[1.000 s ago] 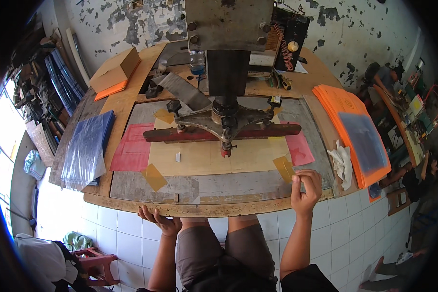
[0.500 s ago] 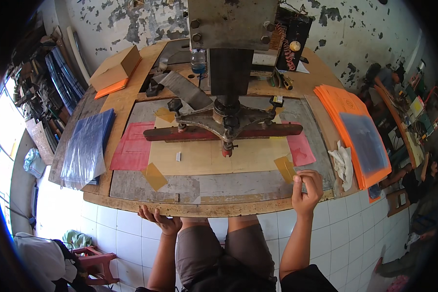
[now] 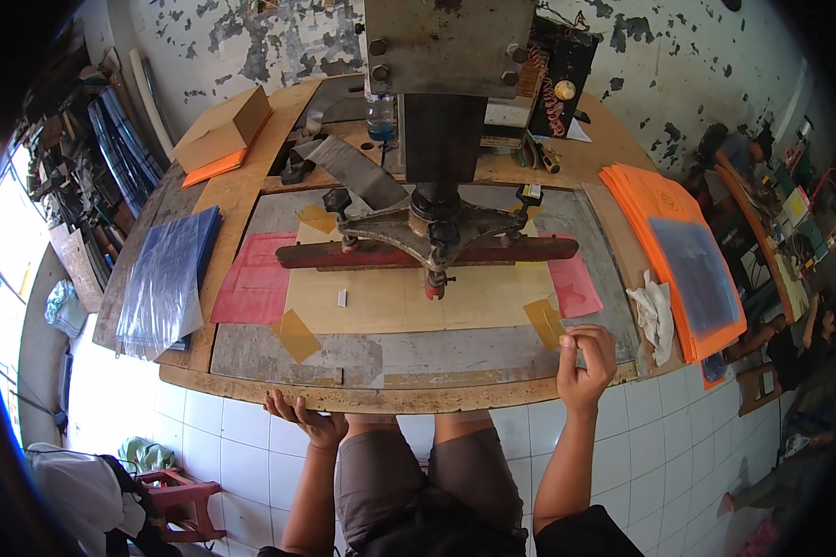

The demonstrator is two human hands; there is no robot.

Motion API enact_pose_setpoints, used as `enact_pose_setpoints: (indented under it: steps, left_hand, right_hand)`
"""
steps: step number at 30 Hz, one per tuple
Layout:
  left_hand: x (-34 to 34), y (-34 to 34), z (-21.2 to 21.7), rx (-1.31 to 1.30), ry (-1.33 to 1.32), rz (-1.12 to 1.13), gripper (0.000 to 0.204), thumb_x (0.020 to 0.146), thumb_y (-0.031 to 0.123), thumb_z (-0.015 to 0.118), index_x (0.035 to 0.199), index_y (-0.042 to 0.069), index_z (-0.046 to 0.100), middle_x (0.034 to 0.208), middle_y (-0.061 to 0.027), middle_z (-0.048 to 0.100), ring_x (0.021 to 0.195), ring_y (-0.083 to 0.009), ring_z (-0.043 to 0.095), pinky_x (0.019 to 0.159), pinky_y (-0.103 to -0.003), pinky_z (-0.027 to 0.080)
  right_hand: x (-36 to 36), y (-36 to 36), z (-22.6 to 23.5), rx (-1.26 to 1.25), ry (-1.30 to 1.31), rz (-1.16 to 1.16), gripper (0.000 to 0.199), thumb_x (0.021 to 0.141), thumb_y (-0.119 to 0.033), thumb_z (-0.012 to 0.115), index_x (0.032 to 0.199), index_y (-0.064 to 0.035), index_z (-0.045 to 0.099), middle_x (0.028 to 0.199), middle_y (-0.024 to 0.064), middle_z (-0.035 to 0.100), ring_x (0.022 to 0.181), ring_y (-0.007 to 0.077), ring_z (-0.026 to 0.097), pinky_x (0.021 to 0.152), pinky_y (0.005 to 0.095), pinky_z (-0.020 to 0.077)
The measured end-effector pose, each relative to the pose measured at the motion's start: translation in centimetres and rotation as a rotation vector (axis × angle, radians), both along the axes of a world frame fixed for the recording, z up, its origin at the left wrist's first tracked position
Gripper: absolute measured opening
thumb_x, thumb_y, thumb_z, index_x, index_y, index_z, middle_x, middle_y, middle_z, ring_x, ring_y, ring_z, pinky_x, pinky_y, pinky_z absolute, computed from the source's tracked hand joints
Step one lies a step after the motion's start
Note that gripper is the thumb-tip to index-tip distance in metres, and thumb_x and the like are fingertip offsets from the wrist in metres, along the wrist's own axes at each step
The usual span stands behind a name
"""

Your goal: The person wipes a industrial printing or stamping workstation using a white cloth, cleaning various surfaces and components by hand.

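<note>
My left hand point(image 3: 308, 422) rests at the wooden front edge point(image 3: 418, 399) of the press table, palm up, its fingers apart and touching the edge. Over the table's right front corner, my right hand point(image 3: 585, 364) is closed in a pinch, its fingertips beside a strip of amber tape point(image 3: 542, 322). A thin pale line shows at those fingertips; what it is, I cannot make out. Before me a press with a red-edged bar point(image 3: 362, 256) stands over a cream sheet point(image 3: 390, 302). Pink sheets point(image 3: 251, 283) lie at both ends of it, and another amber tape strip point(image 3: 298, 336) holds its left corner.
Clear plastic sleeves point(image 3: 163, 288) lie at the left, below a cardboard box point(image 3: 221, 130). Orange folders point(image 3: 659, 200) are stacked at the right beside a crumpled white cloth point(image 3: 654, 311). A red stool point(image 3: 186, 501) stands on the tiled floor. Another person point(image 3: 752, 153) sits far right.
My hands and the press hold their places; the view has shifted very slightly. At the far right, a person's foot on the floor has moved a little.
</note>
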State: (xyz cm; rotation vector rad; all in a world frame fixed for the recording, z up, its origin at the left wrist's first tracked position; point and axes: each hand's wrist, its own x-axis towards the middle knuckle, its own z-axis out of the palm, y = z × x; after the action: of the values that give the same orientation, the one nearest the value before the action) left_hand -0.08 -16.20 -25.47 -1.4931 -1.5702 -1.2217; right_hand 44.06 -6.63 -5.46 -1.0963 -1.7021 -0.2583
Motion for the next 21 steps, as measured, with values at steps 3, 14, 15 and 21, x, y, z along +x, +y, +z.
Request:
enact_pose_setpoints:
  steps: [3, 14, 15, 21]
  left_hand:
    - [0.1, 0.0, 0.0, -0.006, -0.007, -0.009, 0.078, 0.106, 0.044, 0.063, 0.171, 0.016, 0.03, 0.182, -0.0301, 0.021, 0.17, -0.0572, 0.013, 0.132, -0.08, 0.009]
    - [0.5, -0.2, 0.9, -0.035, -0.036, -0.023, 0.077, 0.105, 0.036, 0.068, 0.168, 0.013, 0.032, 0.179, -0.033, 0.024, 0.167, -0.061, 0.015, 0.13, -0.083, 0.011]
    - [0.6, -0.6, 1.0, -0.059, -0.045, -0.035, 0.076, 0.105, 0.035, 0.069, 0.167, 0.012, 0.033, 0.179, -0.0328, 0.025, 0.167, -0.0612, 0.016, 0.13, -0.083, 0.012]
    - [0.9, -0.8, 1.6, -0.09, -0.07, -0.074, 0.071, 0.104, 0.035, 0.073, 0.162, 0.011, 0.041, 0.177, -0.0323, 0.031, 0.165, -0.0626, 0.022, 0.13, -0.082, 0.016]
  right_hand:
    - [0.0, 0.1, 0.0, -0.006, -0.005, 0.002, 0.012, 0.098, -0.002, 0.076, 0.088, -0.0026, 0.068, 0.095, 0.0106, 0.077, 0.093, 0.0309, 0.075, 0.086, 0.0445, 0.0521]
    - [-0.2, 0.3, -0.1, -0.042, -0.031, -0.003, 0.012, 0.098, -0.003, 0.077, 0.09, -0.0022, 0.068, 0.095, 0.0107, 0.075, 0.091, 0.0336, 0.072, 0.085, 0.046, 0.0509]
    - [-0.2, 0.2, -0.2, -0.057, -0.036, -0.002, 0.012, 0.098, -0.003, 0.078, 0.091, -0.0021, 0.068, 0.095, 0.0107, 0.075, 0.09, 0.0337, 0.072, 0.085, 0.0462, 0.0509]
    - [-0.3, 0.5, -0.3, -0.11, -0.067, 0.01, 0.011, 0.098, -0.005, 0.08, 0.093, -0.0023, 0.07, 0.095, 0.0101, 0.075, 0.09, 0.0335, 0.071, 0.085, 0.0469, 0.0508]
